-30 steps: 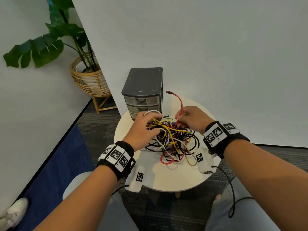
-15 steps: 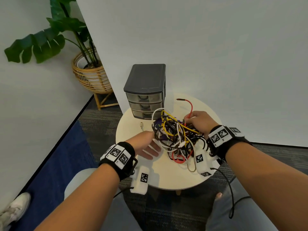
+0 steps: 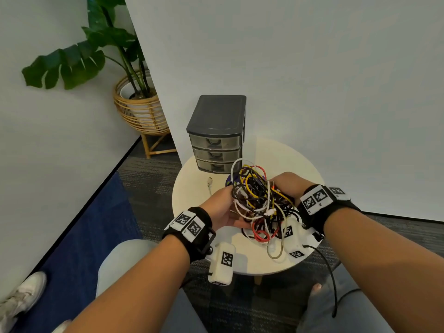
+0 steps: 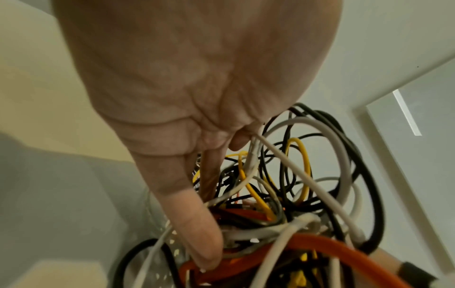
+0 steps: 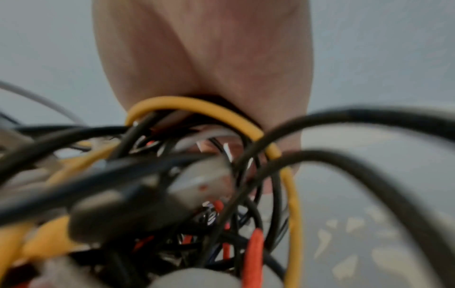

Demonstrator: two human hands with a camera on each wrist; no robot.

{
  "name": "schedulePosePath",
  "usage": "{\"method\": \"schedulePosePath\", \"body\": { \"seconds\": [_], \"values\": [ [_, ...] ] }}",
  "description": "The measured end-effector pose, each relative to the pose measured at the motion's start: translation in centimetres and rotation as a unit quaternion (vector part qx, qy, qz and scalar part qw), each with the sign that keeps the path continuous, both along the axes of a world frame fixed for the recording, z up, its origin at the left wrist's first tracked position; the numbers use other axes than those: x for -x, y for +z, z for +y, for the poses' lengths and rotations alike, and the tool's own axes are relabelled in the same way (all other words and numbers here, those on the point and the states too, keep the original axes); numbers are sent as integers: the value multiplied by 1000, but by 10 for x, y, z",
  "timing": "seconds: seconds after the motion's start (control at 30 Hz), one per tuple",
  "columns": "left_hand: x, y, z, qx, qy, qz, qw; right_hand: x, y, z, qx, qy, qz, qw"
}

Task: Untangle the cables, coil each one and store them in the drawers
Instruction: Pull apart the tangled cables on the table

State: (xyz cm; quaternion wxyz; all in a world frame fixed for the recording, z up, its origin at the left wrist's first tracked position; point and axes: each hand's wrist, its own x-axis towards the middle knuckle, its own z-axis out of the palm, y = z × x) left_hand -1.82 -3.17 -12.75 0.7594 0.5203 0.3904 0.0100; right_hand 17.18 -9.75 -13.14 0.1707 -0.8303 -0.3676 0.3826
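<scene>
Cable tangle (image 3: 258,200) sits in front of the drawer unit (image 3: 217,135), raised off the round pale surface (image 3: 298,164), with its lower loops trailing down to the tabletop. Colours in the mass: black, white, yellow, red, a little purple at the back. Left hand (image 3: 222,207) cups the tangle from the side nearer the plant, palm turned up; in the left wrist view its thumb (image 4: 197,230) presses against white and red strands and a finger is curled round a white cable (image 4: 290,161). Right hand (image 3: 287,186) is on the opposite side of the tangle, fingers buried in the wires; in the right wrist view a yellow loop (image 5: 204,111) and black strands wrap close under the palm, fingertips hidden and blurred, so the exact grip is unclear, though the hand is closed into the mass. One white plug end (image 3: 210,182) lies loose on the surface, in front of the drawer unit and just beside the tangle. Drawer unit is dark grey, three drawers, all pushed in. Potted plant (image 3: 96,51) in a woven basket stand (image 3: 140,111) stands on the floor beyond the drawer unit.
</scene>
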Motion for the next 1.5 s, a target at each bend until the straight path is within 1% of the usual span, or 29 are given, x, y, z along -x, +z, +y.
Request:
{"method": "schedulePosePath", "body": {
  "seconds": [0.07,0.13,0.23,0.3,0.33,0.37,0.43,0.47,0.5,0.6,0.67,0.73,0.87,0.97,1.03,1.1,1.23,1.3,1.33,1.4,1.43,1.5],
  "values": [
    [2,-2,1,-6,-4,-1,1000,2,-1,-2,-17,11,-28,999],
    [3,-3,3,-9,-5,1,1000,-1,0,-3,-52,-3,-46,998],
    [7,-1,7,-11,13,19,1000,-9,12,-14,-156,-64,-83,982],
    [9,-2,13,-15,11,36,999,-12,30,-25,-232,-70,-89,966],
    [10,-3,15,-19,5,39,999,-11,39,-32,-253,-50,-84,963],
    [11,-3,16,-26,-2,39,999,-10,48,-40,-248,-13,-68,966],
    [12,-2,15,-45,-17,31,998,-4,57,-52,-178,79,-15,981],
    [12,-2,13,-56,-25,26,998,-2,55,-57,-146,111,4,983],
    [12,-3,11,-68,-38,21,997,0,52,-60,-133,120,9,984],
    [8,-9,6,-100,-83,7,992,0,45,-63,-160,98,-3,982],
    [6,-13,4,-120,-96,4,988,-1,41,-64,-176,89,18,980],
    [3,-16,2,-142,-85,-3,986,-3,37,-64,-186,85,38,978],
    [-1,-22,2,-202,-35,-32,978,-3,35,-62,-199,78,57,975],
    [-2,-26,5,-246,-30,-48,968,-1,32,-59,-198,64,45,977],
    [-1,-27,7,-251,-12,-67,966,1,30,-57,-201,55,37,977],
    [0,-28,9,-232,11,-73,970,4,28,-55,-201,38,46,978],
    [2,-31,6,-195,26,-83,977,8,25,-52,-184,-11,126,975],
    [1,-32,3,-187,21,-93,978,8,25,-49,-177,-12,144,974],
    [1,-33,2,-182,24,-96,978,8,25,-48,-178,0,128,976],
    [-3,-33,2,-180,35,-89,979,8,26,-45,-190,29,71,979],
    [-4,-33,2,-182,36,-79,979,8,26,-43,-200,29,50,978],
    [-7,-36,5,-187,29,-56,980,4,20,-42,-218,-25,41,975]
  ]
}}
